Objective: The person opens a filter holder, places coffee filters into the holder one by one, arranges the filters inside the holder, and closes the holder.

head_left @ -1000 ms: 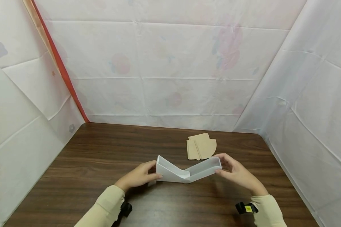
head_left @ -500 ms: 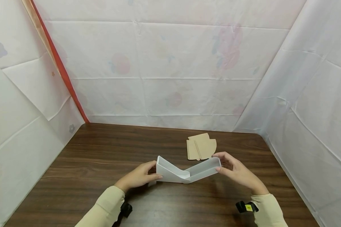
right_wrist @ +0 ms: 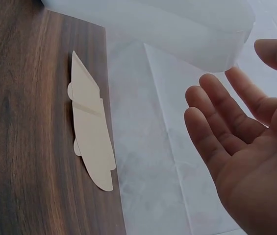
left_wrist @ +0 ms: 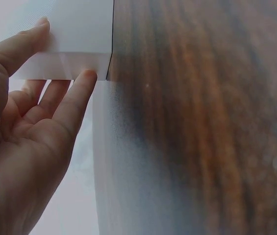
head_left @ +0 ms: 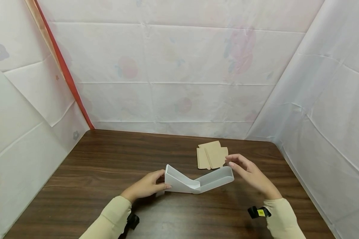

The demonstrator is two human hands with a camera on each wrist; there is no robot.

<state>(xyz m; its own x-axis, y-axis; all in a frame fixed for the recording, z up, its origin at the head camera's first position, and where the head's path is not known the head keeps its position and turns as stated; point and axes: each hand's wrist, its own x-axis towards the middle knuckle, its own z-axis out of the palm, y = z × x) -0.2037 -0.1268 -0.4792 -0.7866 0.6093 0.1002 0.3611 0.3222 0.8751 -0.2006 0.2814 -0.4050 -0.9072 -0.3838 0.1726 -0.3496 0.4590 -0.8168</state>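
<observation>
Steady the white holder [head_left: 180, 184] on the desk [head_left: 107, 152] by its left end, gripped in the left hand [head_left: 146, 186], without bumping its other end with the relaxed, empty right hand [head_left: 251, 172] just beside.

brown table [head_left: 107, 159] beneath white holder [head_left: 178, 183], cardboard [head_left: 217, 156]

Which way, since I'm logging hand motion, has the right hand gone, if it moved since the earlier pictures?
Yes: judged against the tan cardboard in the head view, the right hand has moved slightly up the picture.
</observation>
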